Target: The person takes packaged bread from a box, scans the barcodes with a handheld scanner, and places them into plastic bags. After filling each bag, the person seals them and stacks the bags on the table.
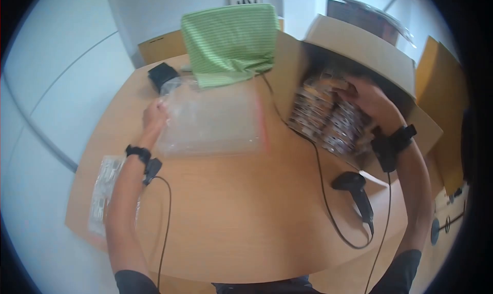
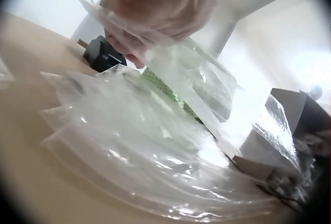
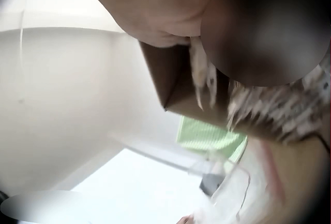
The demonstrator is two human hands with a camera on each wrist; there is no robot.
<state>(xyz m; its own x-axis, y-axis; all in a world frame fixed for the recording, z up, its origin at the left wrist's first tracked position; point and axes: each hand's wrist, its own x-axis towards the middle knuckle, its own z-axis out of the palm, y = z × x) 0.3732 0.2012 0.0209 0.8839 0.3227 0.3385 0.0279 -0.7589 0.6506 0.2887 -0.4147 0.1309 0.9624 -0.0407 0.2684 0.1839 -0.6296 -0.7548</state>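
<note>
My left hand (image 1: 155, 115) grips the left edge of several clear plastic bags (image 1: 215, 119), which have a red strip along their right side. In the left wrist view the layered bags (image 2: 139, 131) fan out below the hand. On the right, my right hand (image 1: 372, 100) reaches into an open cardboard box (image 1: 359, 40), its fingers curled at the top of rows of small clear packets (image 1: 313, 106). In the right wrist view a pale strip-like packet (image 3: 201, 76) hangs just under that hand; motion blurs it, and a blurred round patch covers part of the view.
A black handheld scanner (image 1: 357, 194) lies at the right, its cable (image 1: 321, 176) curving across the table. A green striped cloth (image 1: 231, 42) covers something at the back, beside a black object (image 1: 163, 77). Another bag with white items (image 1: 105, 191) lies by my left forearm.
</note>
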